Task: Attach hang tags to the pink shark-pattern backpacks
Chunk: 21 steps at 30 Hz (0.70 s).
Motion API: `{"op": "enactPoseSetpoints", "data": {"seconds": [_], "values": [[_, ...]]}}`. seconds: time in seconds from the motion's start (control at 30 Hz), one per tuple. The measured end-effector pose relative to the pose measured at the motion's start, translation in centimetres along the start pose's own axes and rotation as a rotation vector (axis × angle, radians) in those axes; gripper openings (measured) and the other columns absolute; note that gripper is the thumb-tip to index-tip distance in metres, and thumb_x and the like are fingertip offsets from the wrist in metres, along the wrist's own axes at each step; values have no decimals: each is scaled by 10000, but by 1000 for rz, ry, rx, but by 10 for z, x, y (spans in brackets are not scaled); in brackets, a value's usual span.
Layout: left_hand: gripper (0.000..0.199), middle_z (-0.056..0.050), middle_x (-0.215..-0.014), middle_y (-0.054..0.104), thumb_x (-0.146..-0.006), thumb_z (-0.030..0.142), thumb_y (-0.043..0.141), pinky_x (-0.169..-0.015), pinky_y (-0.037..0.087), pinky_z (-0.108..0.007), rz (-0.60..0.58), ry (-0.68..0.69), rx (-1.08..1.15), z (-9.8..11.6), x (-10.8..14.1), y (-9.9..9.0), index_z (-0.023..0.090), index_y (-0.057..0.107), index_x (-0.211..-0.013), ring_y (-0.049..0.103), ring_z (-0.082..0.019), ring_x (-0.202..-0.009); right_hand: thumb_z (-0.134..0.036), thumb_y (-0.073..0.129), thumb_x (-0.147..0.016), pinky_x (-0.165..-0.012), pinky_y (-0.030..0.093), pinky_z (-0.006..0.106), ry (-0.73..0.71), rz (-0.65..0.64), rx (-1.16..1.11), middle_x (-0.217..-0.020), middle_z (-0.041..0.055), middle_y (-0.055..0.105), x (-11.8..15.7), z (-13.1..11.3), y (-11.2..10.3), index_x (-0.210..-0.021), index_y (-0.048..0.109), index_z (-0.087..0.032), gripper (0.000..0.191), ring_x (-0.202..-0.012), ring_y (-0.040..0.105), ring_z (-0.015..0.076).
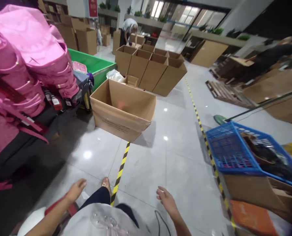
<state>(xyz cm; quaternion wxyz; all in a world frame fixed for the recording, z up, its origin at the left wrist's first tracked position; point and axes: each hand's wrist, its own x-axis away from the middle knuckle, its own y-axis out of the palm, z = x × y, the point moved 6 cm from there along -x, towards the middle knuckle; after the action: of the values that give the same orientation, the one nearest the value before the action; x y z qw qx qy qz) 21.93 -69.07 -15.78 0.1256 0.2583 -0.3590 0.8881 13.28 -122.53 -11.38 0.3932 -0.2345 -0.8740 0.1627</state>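
Note:
My left hand (76, 190) hangs in the air at the lower left, fingers loosely stretched, holding nothing. On the other side, my right hand (167, 200) is also free, its fingers partly apart and slightly bent above the floor. Ahead of both hands, touching neither, stands a large open cardboard box (116, 123) with print on its front. Pink backpacks (41, 46) with tags are stacked on a dark-covered surface to the left. My seated or bent legs and one foot (106, 184) show between the hands.
Several tall open cartons (144, 70) stand behind the box, beside a green bin (97, 64). At right are a blue plastic crate (230, 150), a wooden pallet (229, 93) and a person in dark clothes (271, 57). Another person (130, 28) bends at the back. Striped tape (121, 168) marks the floor.

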Motion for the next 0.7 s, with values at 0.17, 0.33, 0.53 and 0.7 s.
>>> {"op": "enactPoseSetpoints", "data": {"seconds": [0.17,0.33,0.53,0.7], "values": [[552,-119,-1251,668,-888,564,415,-1036,485,-402,95,194,36,161,-106,-55,169,643,-1199,624,-253,-1166,-595,634,-592,-799,540,400,-128,63,-82,-978,138,743,-113,-139,-14,-1102,633,-164,667,-863,724,287],[480,-131,-1239,653,-905,527,440,-1097,418,-453,429,311,-14,278,-237,-104,177,648,-1160,578,-274,-1205,-596,619,-728,-834,556,408,-391,64,-85,-1031,157,737,-261,-302,-13,-1177,619,-150,633,-860,720,255],[368,-128,-1340,584,-951,391,472,-1141,345,-468,741,464,-150,413,-410,-130,190,605,-1228,483,-264,-1306,-435,507,-872,-887,532,395,-591,26,292,-989,109,745,-474,-482,73,-1231,626,-158,468,-881,701,229],[491,-168,-1320,538,-935,403,501,-1123,360,-478,865,111,-130,344,-450,-73,135,485,-1346,475,-276,-1292,-291,361,-978,-886,522,320,-601,-351,1004,-1116,138,726,-614,-497,227,-1315,570,-118,433,-1013,685,219]]}}
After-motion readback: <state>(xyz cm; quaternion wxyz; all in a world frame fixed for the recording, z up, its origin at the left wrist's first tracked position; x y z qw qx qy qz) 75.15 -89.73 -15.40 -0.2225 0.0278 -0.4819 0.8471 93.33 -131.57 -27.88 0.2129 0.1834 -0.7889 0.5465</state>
